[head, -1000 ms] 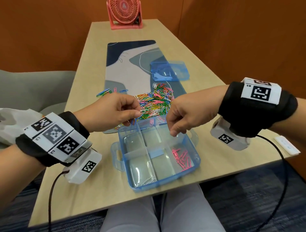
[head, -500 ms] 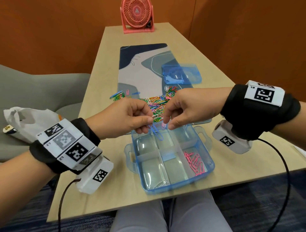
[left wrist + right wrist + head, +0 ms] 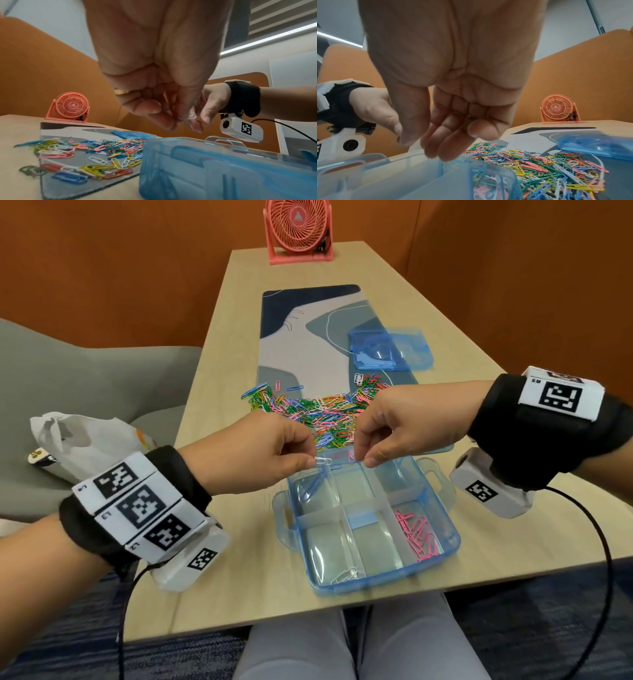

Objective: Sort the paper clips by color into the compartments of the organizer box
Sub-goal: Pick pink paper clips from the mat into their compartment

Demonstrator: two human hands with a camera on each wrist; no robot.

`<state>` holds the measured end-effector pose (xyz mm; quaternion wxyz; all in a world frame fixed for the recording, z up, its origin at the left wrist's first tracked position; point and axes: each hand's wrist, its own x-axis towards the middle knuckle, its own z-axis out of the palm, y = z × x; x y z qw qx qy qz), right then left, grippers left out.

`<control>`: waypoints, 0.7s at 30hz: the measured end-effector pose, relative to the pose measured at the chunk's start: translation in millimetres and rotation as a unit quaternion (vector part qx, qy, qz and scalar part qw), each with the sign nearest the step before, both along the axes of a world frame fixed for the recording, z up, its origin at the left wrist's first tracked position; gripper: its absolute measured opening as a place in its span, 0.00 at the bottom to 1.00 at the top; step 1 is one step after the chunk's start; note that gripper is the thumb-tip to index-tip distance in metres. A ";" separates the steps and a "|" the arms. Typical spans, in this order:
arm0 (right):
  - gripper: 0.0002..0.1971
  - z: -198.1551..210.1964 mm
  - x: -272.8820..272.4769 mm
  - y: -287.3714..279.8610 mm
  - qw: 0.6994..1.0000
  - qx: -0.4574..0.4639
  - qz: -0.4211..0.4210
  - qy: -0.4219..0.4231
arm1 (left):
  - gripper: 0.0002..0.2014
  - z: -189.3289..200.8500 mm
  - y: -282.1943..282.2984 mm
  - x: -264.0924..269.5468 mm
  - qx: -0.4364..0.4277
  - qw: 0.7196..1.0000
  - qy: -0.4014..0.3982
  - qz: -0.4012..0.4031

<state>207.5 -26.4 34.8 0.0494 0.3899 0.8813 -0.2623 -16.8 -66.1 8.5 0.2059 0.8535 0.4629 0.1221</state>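
Observation:
The clear blue organizer box (image 3: 452, 537) stands at the table's near edge. Blue clips (image 3: 313, 486) lie in its far-left compartment, pink clips (image 3: 418, 534) in the near-right one, and white clips (image 3: 346, 575) in the near-left one. Just behind it a mixed-colour paper clip pile (image 3: 329, 412) is spread on the mat. My left hand (image 3: 310, 462) hovers over the box's far-left corner and pinches a white paper clip (image 3: 323, 461). My right hand (image 3: 366, 457) hangs over the far middle compartment with its fingers relaxed, pointing down, and holding nothing visible.
The box's blue lid (image 3: 390, 349) lies on the patterned desk mat (image 3: 308, 337) behind the pile. A pink fan (image 3: 298, 231) stands at the table's far end. A white plastic bag (image 3: 85, 440) rests on the grey chair to the left.
The blue clips held between both hands half a second ago now lie in the far-left compartment. The hands have drawn slightly apart, and a white clip stays in the left hand.

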 end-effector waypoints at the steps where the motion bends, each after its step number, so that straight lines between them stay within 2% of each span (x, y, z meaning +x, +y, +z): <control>1: 0.04 -0.3 0.7 1.4 1.000 0.009 0.003 -0.007 | 0.06 -0.5 3.7 -0.7 0.021 1.000 0.016 0.009; 6: 0.03 -3.0 9.0 15.4 0.995 0.085 -0.018 -0.056 | 0.05 -3.5 31.8 -14.0 0.110 0.982 0.104 0.115; 8: 0.02 -4.2 11.4 21.3 0.994 0.089 -0.030 -0.058 | 0.05 -3.8 33.3 -15.6 0.103 0.985 0.084 0.113; 10: 0.02 -4.4 12.4 27.0 0.994 0.088 -0.033 -0.060 | 0.06 0.5 25.4 -12.5 0.057 0.997 -0.001 0.046; 12: 0.02 -5.1 12.1 31.5 0.994 0.083 -0.036 -0.059 | 0.04 8.9 6.7 -5.6 0.000 0.997 -0.062 -0.052; 14: 0.02 -6.8 10.9 36.0 0.994 0.082 -0.035 -0.058 | 0.03 14.3 -13.5 1.4 -0.009 0.988 -0.046 -0.150; 16: 0.02 -10.4 8.4 40.4 0.994 0.081 -0.032 -0.066 | 0.05 11.0 -32.0 7.7 0.020 0.975 0.007 -0.219; 19: 0.05 -15.5 3.4 48.4 0.991 0.082 -0.031 -0.098 | 0.08 -4.5 -47.9 14.4 0.071 0.962 0.086 -0.248; 21: 0.08 -17.3 -1.4 54.7 0.988 0.090 -0.028 -0.122 | 0.09 -13.4 -47.2 12.6 0.061 0.962 0.092 -0.249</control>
